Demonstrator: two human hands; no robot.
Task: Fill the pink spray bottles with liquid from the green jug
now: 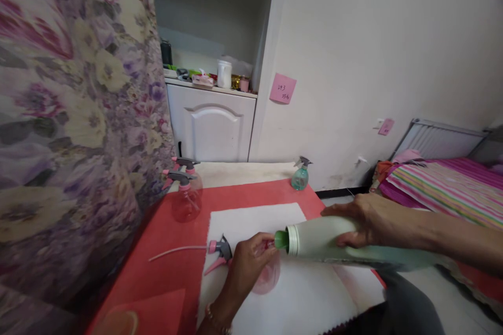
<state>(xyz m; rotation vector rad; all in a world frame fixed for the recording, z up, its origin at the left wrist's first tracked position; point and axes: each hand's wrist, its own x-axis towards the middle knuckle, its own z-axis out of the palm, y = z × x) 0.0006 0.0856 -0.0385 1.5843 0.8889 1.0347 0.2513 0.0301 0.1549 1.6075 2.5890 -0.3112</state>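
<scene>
My left hand has its fingers closed round the neck of a clear pink spray bottle body, which stands over the white cloth. My right hand grips a large pale green bottle, tipped sideways with its mouth toward the pink bottle. Green liquid shows at the pale bottle's mouth, beside the pink bottle's neck. Just left of my left hand, a grey and pink spray head with a long tube lies across the cloth's edge and the red table cover.
Pink spray bottles stand at the table's back left, and a teal spray bottle at its back right. A flowered curtain hangs at the left. Behind are a white cabinet and a bed at the right.
</scene>
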